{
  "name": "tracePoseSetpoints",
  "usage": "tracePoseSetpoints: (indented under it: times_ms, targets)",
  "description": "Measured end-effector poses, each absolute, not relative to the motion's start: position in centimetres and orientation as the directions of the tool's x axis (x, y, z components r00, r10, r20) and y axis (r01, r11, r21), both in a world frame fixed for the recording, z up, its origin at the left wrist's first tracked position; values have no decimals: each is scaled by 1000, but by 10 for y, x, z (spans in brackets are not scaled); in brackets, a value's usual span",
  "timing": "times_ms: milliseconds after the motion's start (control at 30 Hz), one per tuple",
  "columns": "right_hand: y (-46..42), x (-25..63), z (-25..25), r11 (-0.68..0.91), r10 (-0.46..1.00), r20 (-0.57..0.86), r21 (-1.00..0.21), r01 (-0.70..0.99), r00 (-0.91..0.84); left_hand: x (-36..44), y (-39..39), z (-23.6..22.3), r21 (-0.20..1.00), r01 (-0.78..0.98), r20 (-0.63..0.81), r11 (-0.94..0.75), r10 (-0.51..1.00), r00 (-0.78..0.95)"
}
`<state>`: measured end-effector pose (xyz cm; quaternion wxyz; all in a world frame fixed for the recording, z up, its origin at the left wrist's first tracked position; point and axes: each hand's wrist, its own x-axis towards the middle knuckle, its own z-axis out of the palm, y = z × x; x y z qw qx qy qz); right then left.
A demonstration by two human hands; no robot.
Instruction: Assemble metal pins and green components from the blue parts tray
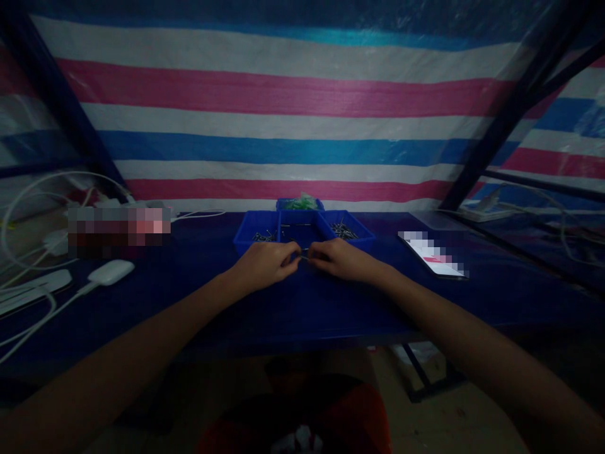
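1. Looks like a small makeshift workshop corner, perhaps screened off from a larger room; too dim to be sure.
2. Walled with striped plastic sheeting (pixel 302 94) in white, pinkish red and blue, beside slanting metal framing (pixel 491 142).
3. Fitted with a blue worktop (pixel 302 309), bearing blue bins (pixel 258 222) with small metal parts (pixel 344 232).
4. Cluttered at left with white cables (pixel 50 315) and a white adapter (pixel 112 272).

A small, thin, pale piece (pixel 305 253) bridges the narrow gap between the left hand (pixel 267 261) and right hand (pixel 341 258), its ends hidden by fingers. Roughly level sideways, it sits at six o'clock from the middle blue tray (pixel 300 234).
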<state>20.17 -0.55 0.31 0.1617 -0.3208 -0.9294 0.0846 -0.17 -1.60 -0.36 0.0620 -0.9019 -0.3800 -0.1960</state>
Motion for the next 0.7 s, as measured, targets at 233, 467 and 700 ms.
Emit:
tracePoseSetpoints:
  times_ms: [233, 467, 700]
  targets:
    - [-8, 201, 7, 761, 648, 270, -259, 594, -712, -1, -14, -4, -7, 766, 227, -643, 745, 627]
    - [-8, 201, 7, 766, 643, 280, -241, 597, -713, -2, -14, -5, 17, 767, 230, -641, 749, 621]
    - [-6, 201, 5, 760, 650, 255, -252, 600, -716, -3, -15, -3, 75, 724, 352, -685, 698, 624]
